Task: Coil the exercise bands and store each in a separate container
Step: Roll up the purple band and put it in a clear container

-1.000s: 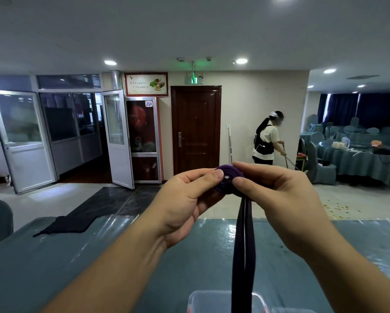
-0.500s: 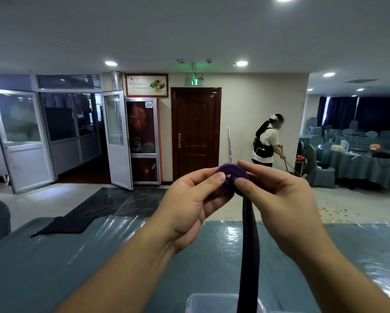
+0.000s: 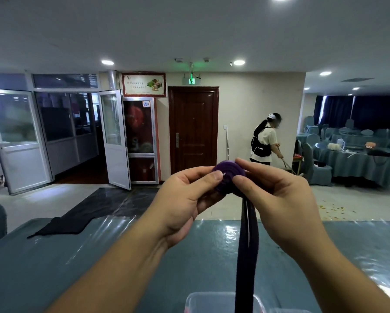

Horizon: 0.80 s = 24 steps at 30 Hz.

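Since a second ago both hands have drifted slightly right with the coil, which looks a turn thicker, and the person sweeping in the background has bent lower. One purple exercise band (image 3: 229,178) is in view, its wound part held up in the air over the blue surface (image 3: 76,267), its loose tail hanging down in front of one clear container (image 3: 208,301) at the bottom edge. Left hand (image 3: 185,199) pinches the coil's left side between thumb and fingers; right hand (image 3: 277,195) pinches the right side, thumb on its face. Coiling is the step in hand, likely about halfway; next calls for feeding more tail round while keeping the wraps tight, then lowering it into the container
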Each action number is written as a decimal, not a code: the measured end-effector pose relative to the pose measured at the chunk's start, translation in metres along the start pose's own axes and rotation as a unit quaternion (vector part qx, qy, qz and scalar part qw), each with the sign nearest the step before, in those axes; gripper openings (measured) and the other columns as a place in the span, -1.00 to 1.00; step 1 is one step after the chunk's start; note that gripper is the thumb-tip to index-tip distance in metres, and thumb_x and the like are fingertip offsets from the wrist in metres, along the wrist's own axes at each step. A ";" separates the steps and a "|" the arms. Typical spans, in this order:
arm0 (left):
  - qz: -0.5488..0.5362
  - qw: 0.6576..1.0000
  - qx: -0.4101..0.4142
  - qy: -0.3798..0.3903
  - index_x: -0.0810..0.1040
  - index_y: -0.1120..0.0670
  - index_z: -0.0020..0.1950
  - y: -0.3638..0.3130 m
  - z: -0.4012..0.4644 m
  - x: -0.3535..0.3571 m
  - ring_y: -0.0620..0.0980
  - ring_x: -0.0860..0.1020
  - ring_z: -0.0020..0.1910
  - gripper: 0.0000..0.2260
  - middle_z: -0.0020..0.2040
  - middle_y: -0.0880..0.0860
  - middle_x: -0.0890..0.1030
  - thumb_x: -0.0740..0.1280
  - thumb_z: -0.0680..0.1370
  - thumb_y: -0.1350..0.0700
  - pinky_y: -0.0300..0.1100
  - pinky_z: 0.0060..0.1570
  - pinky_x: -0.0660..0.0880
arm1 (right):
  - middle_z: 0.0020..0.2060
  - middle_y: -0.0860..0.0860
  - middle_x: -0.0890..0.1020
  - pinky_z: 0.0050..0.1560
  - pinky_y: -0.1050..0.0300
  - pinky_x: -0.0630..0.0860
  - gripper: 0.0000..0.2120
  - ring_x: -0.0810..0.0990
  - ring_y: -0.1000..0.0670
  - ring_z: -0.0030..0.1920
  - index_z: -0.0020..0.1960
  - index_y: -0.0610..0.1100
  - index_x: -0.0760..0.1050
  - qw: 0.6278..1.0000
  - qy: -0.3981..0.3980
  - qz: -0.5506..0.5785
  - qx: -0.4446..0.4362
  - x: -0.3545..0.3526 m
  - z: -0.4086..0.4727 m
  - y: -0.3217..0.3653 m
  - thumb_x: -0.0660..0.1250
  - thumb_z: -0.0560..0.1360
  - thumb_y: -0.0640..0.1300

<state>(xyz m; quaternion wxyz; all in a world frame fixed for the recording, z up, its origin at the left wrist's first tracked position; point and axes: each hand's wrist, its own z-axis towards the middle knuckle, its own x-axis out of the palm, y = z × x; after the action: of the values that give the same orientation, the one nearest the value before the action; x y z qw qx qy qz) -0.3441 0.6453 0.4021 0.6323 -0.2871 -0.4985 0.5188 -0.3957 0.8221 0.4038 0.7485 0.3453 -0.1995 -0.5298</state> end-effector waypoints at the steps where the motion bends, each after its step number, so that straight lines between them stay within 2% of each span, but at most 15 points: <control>1: 0.006 1.000 -0.004 0.001 0.71 0.21 0.16 0.001 0.000 0.000 0.11 0.72 0.10 -0.69 0.12 0.25 0.72 0.54 0.46 0.11 -0.16 0.05 0.64 | -0.03 0.18 0.78 0.08 0.32 0.63 -0.70 0.76 0.14 0.04 0.18 0.08 0.68 1.000 0.000 -0.005 0.003 -0.001 0.001 -0.001 0.51 0.47 -0.13; 4: 0.104 0.994 -0.016 0.026 0.74 0.09 0.13 -0.005 -0.001 -0.004 0.09 0.73 0.06 -0.78 0.06 0.18 0.74 0.53 0.50 0.11 -0.13 0.00 0.66 | -0.04 0.15 0.79 0.10 0.32 0.63 -0.71 0.76 0.14 0.03 0.17 0.02 0.70 0.997 0.060 -0.042 0.023 -0.012 0.007 -0.001 0.49 0.52 -0.25; 7: 0.226 0.973 0.004 0.050 0.76 -0.01 0.11 -0.015 -0.001 -0.006 0.06 0.74 0.05 -0.83 0.03 0.09 0.76 0.53 0.53 0.05 -0.14 0.01 0.66 | -0.04 0.13 0.79 0.10 0.30 0.63 -0.73 0.77 0.12 0.02 0.17 0.00 0.71 0.990 0.118 -0.076 0.027 -0.017 0.010 0.002 0.49 0.52 -0.24; 9: 0.203 0.978 0.013 0.043 0.76 0.02 0.10 -0.017 0.000 -0.003 0.08 0.74 0.06 -0.78 0.04 0.12 0.76 0.54 0.48 0.02 -0.16 0.03 0.66 | -0.07 0.09 0.80 0.07 0.25 0.66 -0.76 0.78 0.07 0.00 0.13 -0.02 0.70 0.995 0.090 -0.044 0.020 -0.016 0.011 0.003 0.53 0.47 -0.17; 11: 0.131 0.991 0.011 0.028 0.77 0.06 0.10 -0.013 0.001 0.001 0.09 0.74 0.08 -0.74 0.06 0.16 0.76 0.53 0.44 0.04 -0.18 0.03 0.65 | -0.08 0.06 0.80 0.09 0.19 0.67 -0.76 0.78 0.03 0.00 0.09 -0.03 0.71 0.999 0.036 0.001 0.013 -0.012 0.010 0.002 0.54 0.42 -0.12; 14: 0.031 0.999 -0.002 0.008 0.74 0.16 0.14 -0.003 0.001 0.005 0.10 0.73 0.10 -0.70 0.11 0.21 0.74 0.51 0.44 0.09 -0.16 0.03 0.66 | -0.05 0.11 0.79 0.11 0.28 0.63 -0.72 0.77 0.10 0.04 0.10 0.06 0.71 1.000 0.008 0.027 0.007 -0.008 0.006 -0.002 0.53 0.45 -0.22; 16: 0.010 1.000 -0.026 0.014 0.72 0.19 0.15 -0.002 -0.002 0.004 0.09 0.73 0.09 -0.70 0.11 0.23 0.73 0.50 0.46 0.11 -0.16 0.01 0.66 | -0.05 0.12 0.79 0.11 0.31 0.63 -0.71 0.77 0.11 0.03 0.11 0.06 0.72 1.000 0.018 0.014 0.011 -0.011 0.005 -0.004 0.53 0.47 -0.24; 18: 0.053 0.997 -0.050 0.034 0.73 0.15 0.15 -0.008 -0.003 0.001 0.06 0.73 0.08 -0.72 0.09 0.20 0.74 0.50 0.47 0.10 -0.14 0.00 0.65 | -0.05 0.12 0.79 0.12 0.31 0.63 -0.72 0.77 0.12 0.02 0.12 0.03 0.73 0.998 0.060 -0.022 0.022 -0.018 0.007 -0.002 0.53 0.48 -0.25; 21: 0.180 0.982 -0.043 0.042 0.75 0.07 0.09 -0.018 -0.002 0.000 0.07 0.74 0.05 -0.79 0.04 0.15 0.75 0.52 0.48 0.07 -0.11 -0.01 0.66 | -0.05 0.12 0.79 0.10 0.28 0.64 -0.72 0.77 0.11 0.02 0.13 0.04 0.73 0.990 0.124 -0.064 0.027 -0.021 0.010 0.000 0.53 0.48 -0.23; 24: 0.151 0.988 -0.032 0.022 0.77 0.10 0.06 -0.022 0.001 0.003 0.11 0.74 0.05 -0.76 0.04 0.18 0.75 0.53 0.43 0.07 -0.11 -0.05 0.67 | -0.06 0.04 0.80 0.11 0.19 0.67 -0.68 0.78 0.03 0.01 0.12 -0.02 0.72 0.997 0.070 -0.001 0.025 -0.017 0.013 -0.002 0.57 0.37 -0.10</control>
<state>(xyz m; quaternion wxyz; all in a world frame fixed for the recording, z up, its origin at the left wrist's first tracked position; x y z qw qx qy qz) -0.3372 0.6413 0.4225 0.5480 -0.3910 -0.4516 0.5855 -0.4118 0.8336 0.4119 0.7512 0.4000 -0.1597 -0.5001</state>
